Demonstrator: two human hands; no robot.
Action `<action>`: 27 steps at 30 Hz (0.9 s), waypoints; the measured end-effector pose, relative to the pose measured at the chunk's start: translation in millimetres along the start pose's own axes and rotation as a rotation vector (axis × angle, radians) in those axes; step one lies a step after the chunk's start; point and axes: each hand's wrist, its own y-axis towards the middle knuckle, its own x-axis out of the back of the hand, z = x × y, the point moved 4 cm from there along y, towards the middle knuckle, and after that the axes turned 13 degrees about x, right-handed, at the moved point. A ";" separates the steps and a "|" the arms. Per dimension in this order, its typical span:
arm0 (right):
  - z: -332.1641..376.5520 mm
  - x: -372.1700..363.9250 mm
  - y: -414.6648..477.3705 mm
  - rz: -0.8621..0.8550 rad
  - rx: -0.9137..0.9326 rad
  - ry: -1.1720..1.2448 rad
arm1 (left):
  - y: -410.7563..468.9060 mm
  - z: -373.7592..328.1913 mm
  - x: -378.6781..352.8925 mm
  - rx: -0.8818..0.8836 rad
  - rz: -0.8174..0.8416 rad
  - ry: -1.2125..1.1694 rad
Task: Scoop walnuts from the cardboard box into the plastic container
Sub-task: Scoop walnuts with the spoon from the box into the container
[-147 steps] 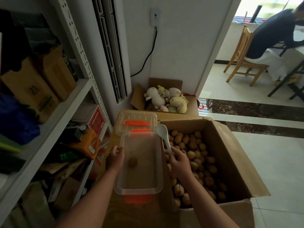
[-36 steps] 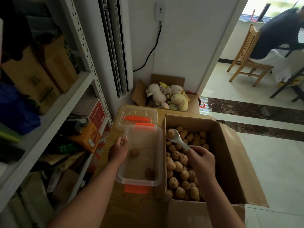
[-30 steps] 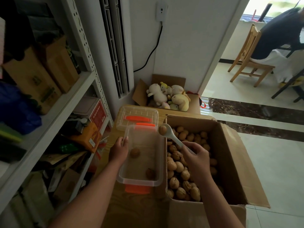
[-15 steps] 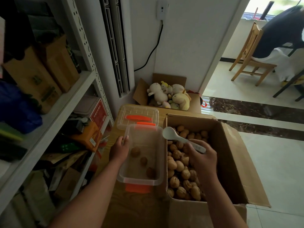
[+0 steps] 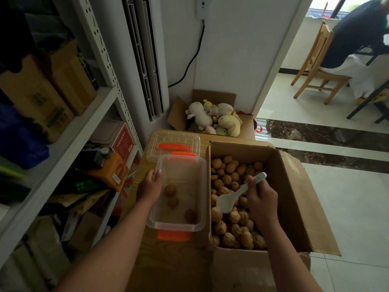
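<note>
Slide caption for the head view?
Right hand holds white spoon over walnuts in cardboard box; left hand grips plastic container.

A pale wooden desk with visible grain carries three things. A clear plastic container with orange clips stands on its left part, and a clear lid lies flat just behind it, toward the wall. An open cardboard box takes up the right part, its left wall right against the container's side.
</note>
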 end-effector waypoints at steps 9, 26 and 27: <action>-9.3 -2.9 -5.8 0.042 -0.179 0.049 | -1.5 -0.7 0.2 -0.006 -0.006 0.019; 31.3 -8.4 6.2 0.731 -0.002 -0.013 | -7.9 -5.7 2.2 -0.003 -0.011 0.013; 32.5 -10.5 5.9 0.791 0.008 -0.069 | -8.1 -5.9 2.1 -0.004 -0.013 0.011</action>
